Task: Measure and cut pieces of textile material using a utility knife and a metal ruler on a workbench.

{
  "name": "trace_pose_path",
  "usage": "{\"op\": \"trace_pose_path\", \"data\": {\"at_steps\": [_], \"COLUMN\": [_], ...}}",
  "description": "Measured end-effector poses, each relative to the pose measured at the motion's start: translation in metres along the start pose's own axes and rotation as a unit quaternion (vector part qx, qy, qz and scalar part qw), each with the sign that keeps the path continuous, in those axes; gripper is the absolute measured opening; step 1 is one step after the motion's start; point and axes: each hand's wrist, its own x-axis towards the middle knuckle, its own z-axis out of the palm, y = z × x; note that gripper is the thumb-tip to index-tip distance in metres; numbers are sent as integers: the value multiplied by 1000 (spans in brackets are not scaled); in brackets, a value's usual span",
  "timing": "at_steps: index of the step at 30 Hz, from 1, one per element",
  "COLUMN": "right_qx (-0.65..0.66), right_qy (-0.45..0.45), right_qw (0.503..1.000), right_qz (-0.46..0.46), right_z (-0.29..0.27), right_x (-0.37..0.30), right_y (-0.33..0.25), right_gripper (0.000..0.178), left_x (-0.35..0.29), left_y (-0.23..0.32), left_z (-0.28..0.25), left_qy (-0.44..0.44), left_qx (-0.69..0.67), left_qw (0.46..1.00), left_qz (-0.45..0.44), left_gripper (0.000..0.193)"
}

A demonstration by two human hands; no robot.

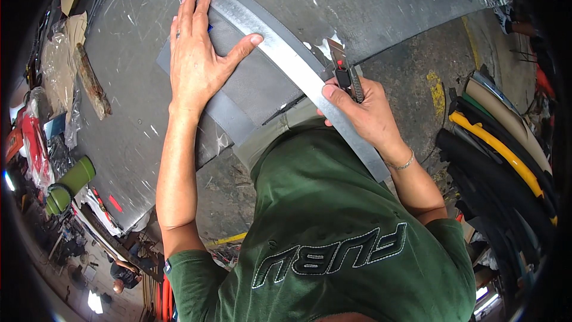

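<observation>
A long metal straightedge (pixel 285 53) slants across dark grey sheet material (pixel 247 62) on the worktable. My left hand (pixel 196 62) lies flat with its fingers spread, its thumb and fingertips on the straightedge's edge and its palm over the sheet. In my right hand (pixel 372 116), beside the straightedge's near half, is a utility knife (pixel 342 71) with its blade out, pointing away from me. My right thumb rests on the straightedge, and fingertips show past its left side, so the hand also grips round it. The straightedge's near end reaches beside my shirt.
The worktable (pixel 134 77) has a scratched dark top. Rolls of material (pixel 497 137), black, yellow and tan, lie at the right. To the left are a wooden piece (pixel 92 80), plastic wrapping and a green cylinder (pixel 71 185). Another person (pixel 125 271) is far off at lower left.
</observation>
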Motion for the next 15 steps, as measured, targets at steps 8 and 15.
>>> {"op": "trace_pose_path", "data": {"at_steps": [8, 15], "right_qx": [10, 11], "right_qy": [5, 3], "right_qw": [1000, 1000], "right_qz": [10, 12], "right_z": [-1, 0], "right_x": [1, 1], "right_y": [2, 0], "right_gripper": [26, 25], "left_x": [0, 0], "left_y": [-2, -1], "left_z": [1, 1], "left_qy": [6, 9], "left_qx": [3, 0], "left_qw": [1000, 1000], "left_qz": [4, 7], "left_gripper": [115, 114]}}
